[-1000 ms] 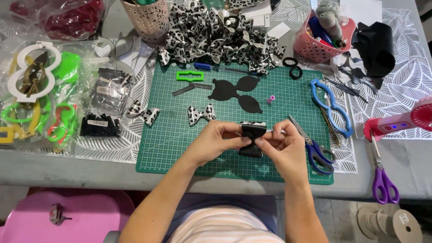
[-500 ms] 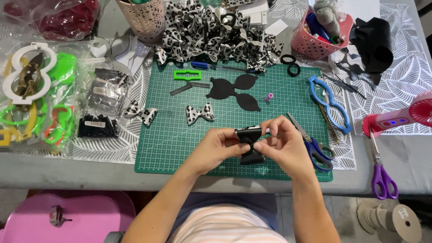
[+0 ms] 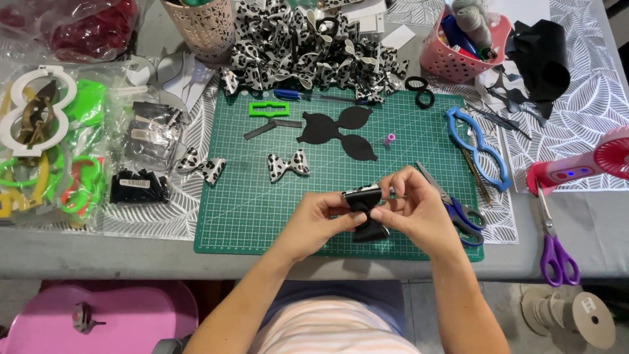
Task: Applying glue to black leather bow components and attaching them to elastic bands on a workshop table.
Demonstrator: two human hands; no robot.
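Both my hands meet over the near part of a green cutting mat (image 3: 262,216). My left hand (image 3: 318,219) and my right hand (image 3: 413,210) pinch a small folded black bow (image 3: 365,213) between their fingertips; its lower loop hangs below my fingers. Farther up the mat lie two black bow-shaped cutouts (image 3: 341,134), a green template (image 3: 267,108), a dark strip (image 3: 272,126), a small pink spool (image 3: 389,139) and a leopard-print bow (image 3: 287,164). Another print bow (image 3: 202,166) lies on the mat's left edge.
A heap of leopard-print bows (image 3: 308,46) sits at the back. Blue scissors (image 3: 458,210), a blue template (image 3: 478,147), purple scissors (image 3: 553,246) and a pink glue gun (image 3: 576,167) lie to the right. A pink basket (image 3: 458,56) is behind; bagged templates (image 3: 46,144) lie left.
My hands have stayed over the mat's near edge, working the black bow between the fingers. The view has shifted slightly; nothing else on the table moved.
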